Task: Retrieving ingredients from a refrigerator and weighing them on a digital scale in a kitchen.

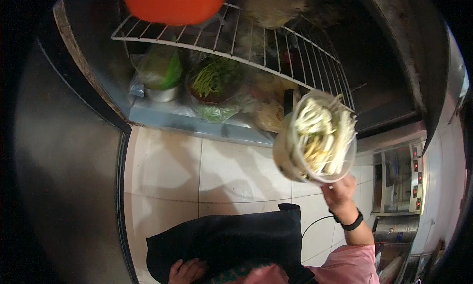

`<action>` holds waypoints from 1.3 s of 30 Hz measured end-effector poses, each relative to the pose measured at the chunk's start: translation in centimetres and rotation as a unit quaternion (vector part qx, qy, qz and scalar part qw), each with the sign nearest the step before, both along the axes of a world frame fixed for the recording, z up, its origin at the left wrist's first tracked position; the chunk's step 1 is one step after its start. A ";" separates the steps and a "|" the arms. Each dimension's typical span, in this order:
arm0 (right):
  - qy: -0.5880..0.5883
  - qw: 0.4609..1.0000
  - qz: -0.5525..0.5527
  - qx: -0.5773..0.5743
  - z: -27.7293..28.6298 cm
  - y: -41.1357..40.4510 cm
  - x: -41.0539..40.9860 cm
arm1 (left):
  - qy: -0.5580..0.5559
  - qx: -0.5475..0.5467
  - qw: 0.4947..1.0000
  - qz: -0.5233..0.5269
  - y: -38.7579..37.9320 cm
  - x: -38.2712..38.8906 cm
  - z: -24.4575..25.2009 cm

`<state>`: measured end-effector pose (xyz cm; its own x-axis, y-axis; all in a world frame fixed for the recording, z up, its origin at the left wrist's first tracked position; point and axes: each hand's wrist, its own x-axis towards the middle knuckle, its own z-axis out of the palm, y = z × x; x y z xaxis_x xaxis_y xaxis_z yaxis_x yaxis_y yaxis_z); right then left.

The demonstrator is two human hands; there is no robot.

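My right hand (340, 190), with a black band at the wrist, grips a round clear plastic tub (286, 154) by its near side. The tub is tilted so that its mouth faces me. Inside lie pale, thin-stemmed mushrooms (314, 117) that look like enoki, some of them yellowish. It hangs in front of the right part of a white wire shelf (218, 49) in an open refrigerator. My left hand (187, 271) is low in the view, against the black apron (229, 236), with its fingers apart and nothing seen in it.
An orange container (177, 4) stands on the wire shelf. Below it are a metal pot (162, 94) with a bag on top, a bowl of green stems (210, 78) and bagged food (269, 115). The refrigerator door (74, 173) stands open at left. Equipment with red displays (415, 165) is at right.
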<state>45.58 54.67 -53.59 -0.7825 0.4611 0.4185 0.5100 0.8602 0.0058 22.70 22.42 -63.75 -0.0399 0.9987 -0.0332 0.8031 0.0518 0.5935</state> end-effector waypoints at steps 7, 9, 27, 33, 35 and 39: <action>0.019 0.995 0.073 -0.067 -8.3 1.4 -3.3 | -0.117 -0.030 0.984 0.134 -2.2 1.9 -1.4; 0.018 0.995 0.077 -0.064 -10.9 2.7 -4.3 | 0.021 -0.015 0.999 0.043 -1.2 1.1 0.3; 0.109 0.994 -0.001 0.013 -14.7 14.7 -7.5 | 0.155 -0.027 0.988 0.003 -3.9 2.4 -2.3; 0.119 0.991 -0.052 -0.002 -14.3 18.1 -8.9 | 0.151 -0.051 0.987 -0.001 -3.9 2.4 -1.9; 0.130 0.986 -0.098 -0.015 -14.5 18.7 -9.8 | 0.130 -0.043 0.991 0.008 -2.9 2.2 -0.8; 0.066 0.986 -0.152 -0.029 -16.3 20.6 -10.3 | -0.470 -0.095 0.798 0.365 -4.8 4.4 -2.9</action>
